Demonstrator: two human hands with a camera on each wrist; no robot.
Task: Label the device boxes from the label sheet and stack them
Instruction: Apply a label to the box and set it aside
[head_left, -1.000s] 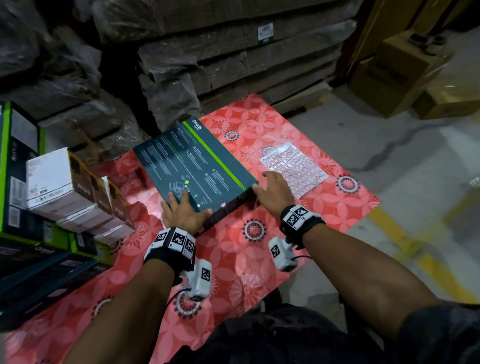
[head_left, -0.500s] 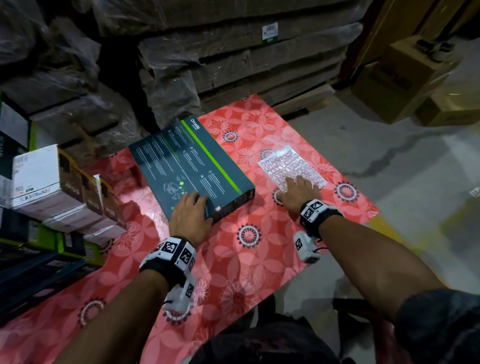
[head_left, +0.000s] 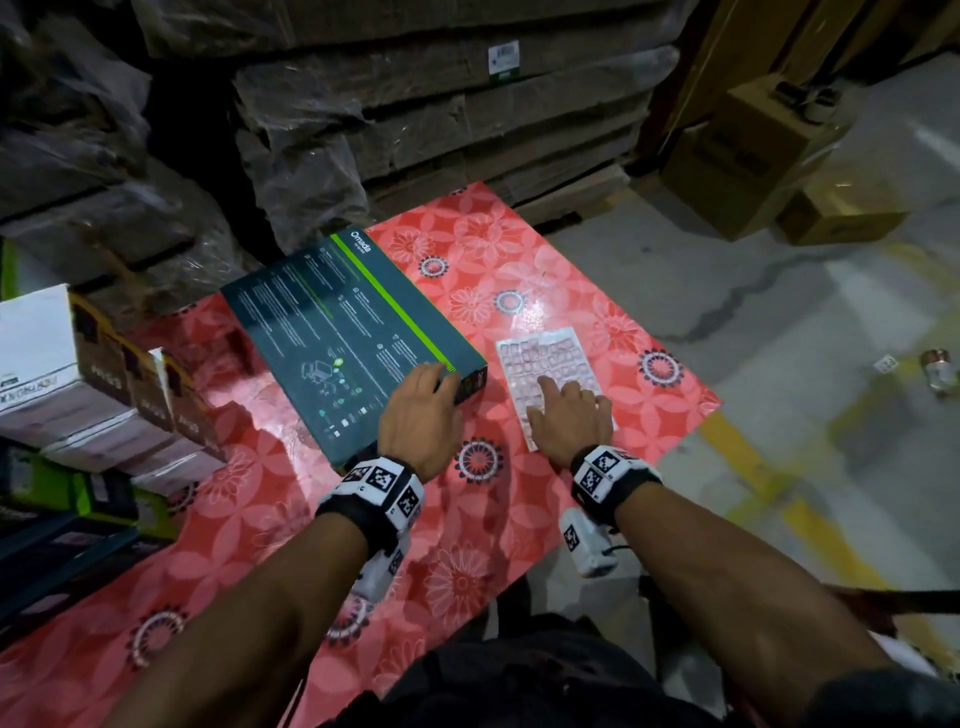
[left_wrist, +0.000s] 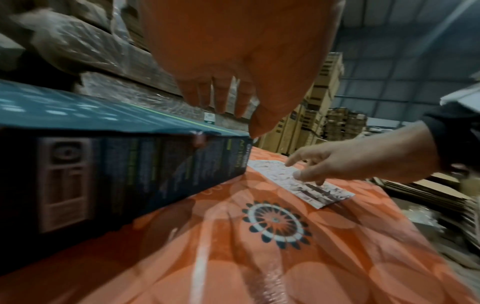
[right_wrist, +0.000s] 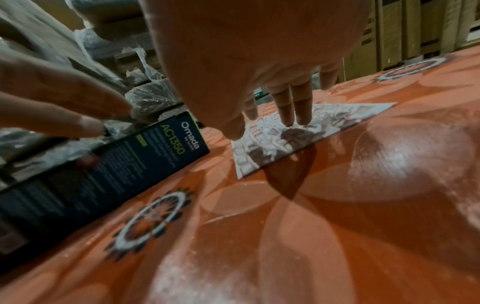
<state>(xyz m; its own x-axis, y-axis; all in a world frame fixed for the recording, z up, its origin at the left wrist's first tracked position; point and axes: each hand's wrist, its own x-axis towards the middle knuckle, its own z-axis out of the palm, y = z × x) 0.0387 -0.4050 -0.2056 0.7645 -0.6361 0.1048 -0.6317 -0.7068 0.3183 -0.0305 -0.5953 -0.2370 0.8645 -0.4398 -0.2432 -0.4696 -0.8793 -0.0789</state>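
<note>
I see the flat dark-teal cardboard device box (head_left: 343, 338) lying on the red flowered plastic mat (head_left: 467, 545); my left hand (head_left: 420, 415) rests on its near right corner, fingers relaxed, seemingly not gripping; just beside it lies the white label sheet (head_left: 545, 364), my right hand (head_left: 569, 415) pressing straight fingertips (right_wrist: 288, 119) onto it; white boxes (head_left: 57, 374) are stacked at the left.

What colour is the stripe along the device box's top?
Bright green, running along the dark teal device box; clearest in the head view.
</note>
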